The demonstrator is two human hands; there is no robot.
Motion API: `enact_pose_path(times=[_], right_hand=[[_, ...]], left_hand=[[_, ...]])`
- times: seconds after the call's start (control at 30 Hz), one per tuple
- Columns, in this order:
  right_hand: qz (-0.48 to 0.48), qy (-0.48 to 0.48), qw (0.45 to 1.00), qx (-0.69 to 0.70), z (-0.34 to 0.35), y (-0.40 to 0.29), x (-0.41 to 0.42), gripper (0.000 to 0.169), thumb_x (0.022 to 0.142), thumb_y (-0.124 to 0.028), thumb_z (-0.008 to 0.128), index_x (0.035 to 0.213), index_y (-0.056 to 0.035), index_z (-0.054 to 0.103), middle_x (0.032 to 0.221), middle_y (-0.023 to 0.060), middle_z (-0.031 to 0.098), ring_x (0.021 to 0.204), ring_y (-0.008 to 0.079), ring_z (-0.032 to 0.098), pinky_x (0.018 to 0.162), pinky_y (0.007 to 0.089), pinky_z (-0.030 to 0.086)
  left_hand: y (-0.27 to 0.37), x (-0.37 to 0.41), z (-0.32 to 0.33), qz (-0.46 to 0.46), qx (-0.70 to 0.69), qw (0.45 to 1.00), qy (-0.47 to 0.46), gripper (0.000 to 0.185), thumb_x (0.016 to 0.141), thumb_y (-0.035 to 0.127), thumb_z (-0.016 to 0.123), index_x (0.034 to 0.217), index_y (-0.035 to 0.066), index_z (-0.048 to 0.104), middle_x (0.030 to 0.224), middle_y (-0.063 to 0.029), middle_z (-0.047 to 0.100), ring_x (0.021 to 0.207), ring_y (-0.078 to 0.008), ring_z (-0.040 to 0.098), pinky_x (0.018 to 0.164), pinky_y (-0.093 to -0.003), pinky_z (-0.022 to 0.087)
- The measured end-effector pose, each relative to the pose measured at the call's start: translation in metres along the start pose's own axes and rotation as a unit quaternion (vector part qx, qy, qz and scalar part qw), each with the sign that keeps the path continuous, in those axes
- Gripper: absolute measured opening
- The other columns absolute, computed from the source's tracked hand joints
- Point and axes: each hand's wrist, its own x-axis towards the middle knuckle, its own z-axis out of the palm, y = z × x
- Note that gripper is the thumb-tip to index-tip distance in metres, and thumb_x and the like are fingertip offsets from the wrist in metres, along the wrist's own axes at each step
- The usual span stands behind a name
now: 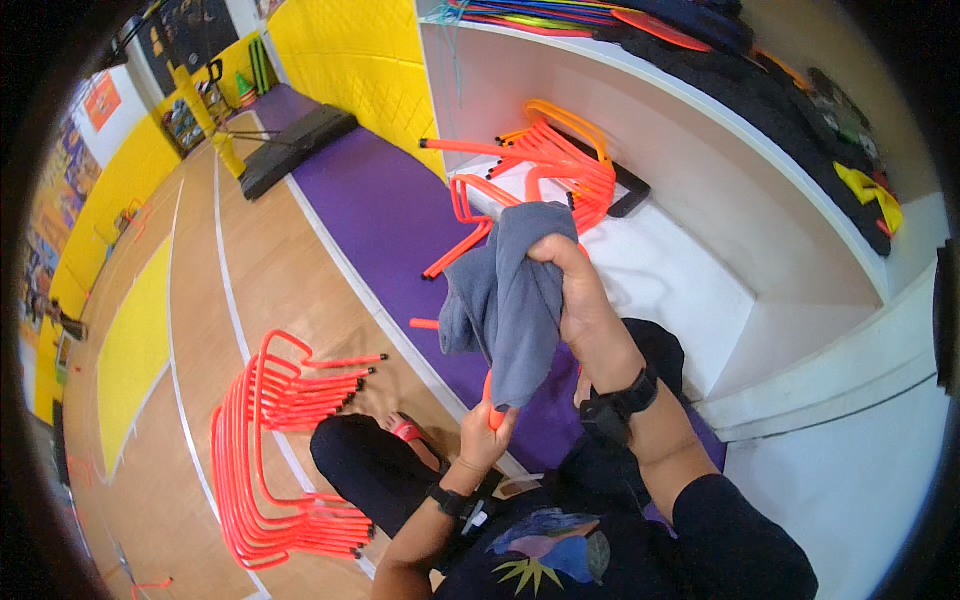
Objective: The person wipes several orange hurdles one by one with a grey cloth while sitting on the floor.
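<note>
A grey cloth [517, 300] is bunched around part of an orange tubular hurdle, with my right hand [566, 281] closed on it. Lower down, my left hand [484, 435] grips an orange tube of the hurdle [496, 417] just below the hanging cloth. Much of this hurdle is hidden by the cloth. Behind the cloth, more orange hurdles [592, 180] lie piled in the white shelf compartment, together with a yellow-orange one [570, 112]. To the left, a nested stack of orange hurdles [247, 465] with black end caps rests on the wood-look floor.
The white shelf unit [675, 90] stands ahead and to the right, with flat coloured rings [555, 22] and dark fabric on top. A purple floor strip [360, 195] runs beside the yellow padded wall [352, 60]. A black padded base [300, 150] with a yellow post stands farther off.
</note>
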Motion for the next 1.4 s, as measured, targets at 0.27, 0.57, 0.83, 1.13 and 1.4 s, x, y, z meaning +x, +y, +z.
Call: enact_pose_path(times=[0.27,0.57,0.83,1.13,1.4], right_hand=[[-0.231,-0.05,0.956,-0.173,-0.035,-0.006,-0.019,0.043,0.083,-0.02,0.064,0.119,-0.0037,0.048,0.117,0.0091,0.054,0.103,0.0165,0.054,0.089,0.0293,0.045],[-0.314,-0.066,0.897,-0.304,-0.167,-0.006,0.036,0.044,0.091,-0.02,0.057,0.129,-0.0062,0.04,0.127,0.007,0.047,0.112,0.0134,0.048,0.093,0.0264,0.041],[-0.023,0.033,0.999,0.031,-0.054,0.013,0.017,0.028,0.085,-0.031,0.06,0.101,-0.0078,0.062,0.098,0.0048,0.065,0.087,0.0147,0.061,0.08,0.0276,0.05],[0.003,0.156,0.982,0.105,-0.142,-0.02,0.053,0.026,0.079,-0.02,0.063,0.098,-0.0024,0.063,0.097,0.0116,0.068,0.087,0.0239,0.066,0.084,0.0391,0.053],[0.157,0.059,0.959,-0.228,-0.181,-0.101,0.048,0.031,0.077,-0.019,0.066,0.101,0.0001,0.062,0.098,0.0114,0.067,0.081,0.0189,0.067,0.077,0.0329,0.056]], left_hand=[[0.004,-0.009,-0.052,0.097,0.105,0.989,-0.033,0.024,0.075,0.019,0.072,0.071,0.005,0.053,0.061,-0.0125,0.053,0.055,-0.0321,0.056,0.05,-0.0391,0.045],[0.03,-0.034,-0.061,0.075,0.006,0.982,-0.172,0.015,0.072,0.008,0.068,0.076,0.003,0.055,0.068,-0.0119,0.056,0.059,-0.0283,0.057,0.054,-0.0341,0.047],[0.109,-0.028,-0.061,-0.094,-0.331,0.937,-0.061,0.03,0.089,0.018,0.057,0.066,0.005,0.044,0.055,0.0005,0.044,0.046,-0.0086,0.04,0.042,-0.0236,0.031],[0.103,-0.026,-0.083,-0.166,-0.323,0.922,-0.134,0.026,0.088,0.008,0.059,0.064,0.001,0.052,0.057,0.0008,0.05,0.05,-0.0072,0.045,0.045,-0.0241,0.035],[0.125,-0.011,-0.093,-0.138,-0.285,0.903,-0.29,0.022,0.085,0.008,0.063,0.067,0.0,0.054,0.059,-0.0003,0.05,0.054,-0.0076,0.044,0.05,-0.0243,0.036]])
